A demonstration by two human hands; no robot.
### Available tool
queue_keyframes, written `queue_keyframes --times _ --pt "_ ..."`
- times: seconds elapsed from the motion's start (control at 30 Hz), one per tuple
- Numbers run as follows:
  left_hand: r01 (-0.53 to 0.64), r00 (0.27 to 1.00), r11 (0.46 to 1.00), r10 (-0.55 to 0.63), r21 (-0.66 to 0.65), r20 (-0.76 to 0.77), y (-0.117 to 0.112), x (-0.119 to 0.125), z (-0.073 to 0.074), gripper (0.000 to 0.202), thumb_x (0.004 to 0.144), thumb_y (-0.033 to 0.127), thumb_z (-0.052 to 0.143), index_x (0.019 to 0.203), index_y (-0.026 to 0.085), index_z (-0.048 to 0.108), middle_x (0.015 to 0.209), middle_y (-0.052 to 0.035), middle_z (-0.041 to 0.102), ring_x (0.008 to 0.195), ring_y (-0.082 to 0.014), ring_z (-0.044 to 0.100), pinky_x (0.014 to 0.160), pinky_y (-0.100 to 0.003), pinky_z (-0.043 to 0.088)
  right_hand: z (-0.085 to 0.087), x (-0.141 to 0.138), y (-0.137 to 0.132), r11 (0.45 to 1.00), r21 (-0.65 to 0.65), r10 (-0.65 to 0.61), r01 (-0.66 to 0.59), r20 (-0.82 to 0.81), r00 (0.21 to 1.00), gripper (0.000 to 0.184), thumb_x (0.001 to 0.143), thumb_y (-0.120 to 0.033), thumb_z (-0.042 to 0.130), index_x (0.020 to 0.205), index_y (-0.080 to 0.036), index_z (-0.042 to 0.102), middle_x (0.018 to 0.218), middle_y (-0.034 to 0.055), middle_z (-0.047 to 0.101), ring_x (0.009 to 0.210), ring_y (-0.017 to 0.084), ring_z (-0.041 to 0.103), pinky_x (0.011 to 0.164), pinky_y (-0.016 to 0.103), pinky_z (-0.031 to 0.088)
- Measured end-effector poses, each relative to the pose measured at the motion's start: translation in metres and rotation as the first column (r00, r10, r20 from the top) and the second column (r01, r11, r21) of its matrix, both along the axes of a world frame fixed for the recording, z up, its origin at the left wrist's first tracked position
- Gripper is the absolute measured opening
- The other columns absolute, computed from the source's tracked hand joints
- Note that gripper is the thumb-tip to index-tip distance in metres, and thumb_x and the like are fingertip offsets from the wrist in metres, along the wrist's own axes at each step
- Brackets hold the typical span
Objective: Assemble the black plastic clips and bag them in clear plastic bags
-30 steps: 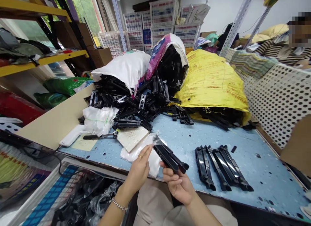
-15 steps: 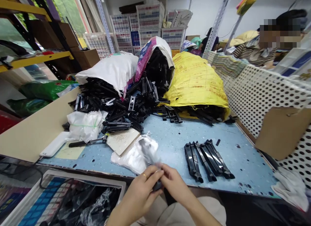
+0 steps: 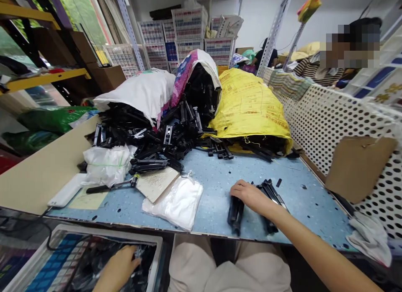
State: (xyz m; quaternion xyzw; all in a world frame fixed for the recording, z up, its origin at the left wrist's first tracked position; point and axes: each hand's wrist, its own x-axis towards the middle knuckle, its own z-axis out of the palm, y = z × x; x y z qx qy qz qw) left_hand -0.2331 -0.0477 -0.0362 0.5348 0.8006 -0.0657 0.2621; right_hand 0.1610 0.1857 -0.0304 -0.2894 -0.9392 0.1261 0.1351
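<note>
My right hand (image 3: 251, 195) reaches over the blue table (image 3: 213, 187) and lies on a row of long black plastic parts (image 3: 270, 191). Its fingers curl over the top end of one black part (image 3: 235, 214) at the left of the row. My left hand (image 3: 117, 267) is down in a crate (image 3: 63, 258) below the table's front edge. Its bent fingertips dip among crumpled clear plastic bags (image 3: 138, 279), and what they hold is hidden. A white bag (image 3: 176, 202) lies flat on the table between my two hands.
A heap of black parts (image 3: 157, 137) spills from white, pink and yellow sacks (image 3: 251, 107) at the back. A hammer (image 3: 109, 185), a tile (image 3: 157, 183) and a tied white bag (image 3: 106, 164) lie to the left. A perforated white panel (image 3: 329, 124) stands on the right, with a person behind it.
Both hands held a black part in a clear bag near my lap. Now my right hand has carried a black part to the row, and my left hand has dropped into the crate.
</note>
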Motion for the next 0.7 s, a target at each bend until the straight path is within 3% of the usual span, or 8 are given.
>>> queue_keyframes --times 0.1,0.17,0.23,0.3,0.37,0.43,0.57,0.7 --pt "0.018 0.983 0.963 -0.066 0.269 0.170 0.037 0.047 0.017 0.035 0.091 0.032 0.039 0.076 0.019 0.068 0.077 -0.0063 0.070 0.079 -0.0234 0.068 0.075 -0.031 0.049 -0.002 -0.013 -0.005 0.999 -0.022 0.031 -0.029 0.123 0.992 0.020 0.081 -0.007 0.056 0.092 -0.020 0.066 0.094 0.0077 0.067 0.092 0.024 0.056 0.082 0.037 0.047" --pt "0.002 0.963 0.875 -0.133 0.485 0.236 0.065 0.082 0.021 0.034 0.093 0.030 0.038 0.080 0.019 0.068 0.083 -0.0072 0.069 0.083 -0.0213 0.065 0.079 -0.030 0.047 -0.006 -0.016 -0.009 0.997 -0.073 -0.010 0.020 0.135 0.991 0.021 0.084 -0.012 0.054 0.100 -0.020 0.064 0.098 0.0094 0.065 0.093 0.025 0.055 0.083 0.039 0.046" --pt "-0.030 0.969 0.785 -0.128 0.619 0.209 0.091 0.109 0.016 0.025 0.090 0.023 0.044 0.095 0.016 0.067 0.097 -0.0116 0.065 0.093 -0.0233 0.061 0.086 -0.034 0.045 -0.010 -0.015 -0.012 0.976 -0.189 -0.098 0.105 0.046 0.994 0.023 0.088 -0.018 0.051 0.107 -0.020 0.063 0.102 0.0097 0.065 0.096 0.025 0.055 0.085 0.041 0.045" --pt "-0.053 0.977 0.755 -0.098 0.654 0.192 0.112 0.124 0.003 0.018 0.085 0.015 0.049 0.090 0.014 0.066 0.097 -0.0127 0.063 0.096 -0.0247 0.058 0.085 -0.036 0.045 -0.013 -0.013 -0.016 0.910 -0.379 -0.221 0.170 -0.095 0.971 0.024 0.090 -0.028 0.050 0.110 -0.021 0.062 0.104 0.0090 0.064 0.099 0.026 0.055 0.088 0.042 0.044" --pt "-0.076 0.975 0.758 -0.081 0.648 0.209 0.125 0.124 -0.009 0.014 0.081 0.010 0.052 0.077 0.016 0.064 0.089 -0.0094 0.061 0.089 -0.0224 0.058 0.080 -0.034 0.045 -0.016 -0.015 -0.022 0.778 -0.606 -0.380 0.166 -0.243 0.893 0.029 0.090 -0.037 0.050 0.112 -0.021 0.061 0.104 0.0078 0.065 0.099 0.025 0.056 0.086 0.040 0.045" --pt "-0.109 0.966 0.760 -0.072 0.641 0.250 0.131 0.115 -0.015 0.013 0.079 0.011 0.055 0.068 0.017 0.060 0.080 -0.0052 0.059 0.080 -0.0185 0.059 0.073 -0.029 0.045 -0.017 -0.023 -0.030 0.591 -0.804 -0.544 0.063 -0.341 0.766 0.034 0.088 -0.044 0.052 0.112 -0.021 0.061 0.100 0.0060 0.066 0.091 0.022 0.058 0.079 0.036 0.048" --pt "-0.183 0.936 0.755 -0.062 0.630 0.347 0.135 0.093 -0.016 0.015 0.079 0.021 0.059 0.065 0.017 0.056 0.070 0.0003 0.058 0.068 -0.0143 0.058 0.063 -0.024 0.044 -0.012 -0.058 -0.046 0.242 -0.934 -0.754 -0.264 -0.352 0.554 0.033 0.080 -0.046 0.067 0.097 -0.019 0.067 0.084 0.0028 0.067 0.072 0.016 0.059 0.068 0.029 0.047" --pt "-0.227 0.923 0.746 -0.041 0.627 0.382 0.131 0.093 -0.013 0.019 0.085 0.026 0.050 0.069 0.018 0.055 0.067 0.0009 0.058 0.065 -0.0152 0.058 0.062 -0.025 0.044 0.000 -0.099 -0.049 0.095 -0.879 -0.822 -0.468 -0.335 0.461 0.032 0.070 -0.043 0.078 0.089 -0.018 0.070 0.082 0.0027 0.069 0.074 0.016 0.061 0.072 0.030 0.050"
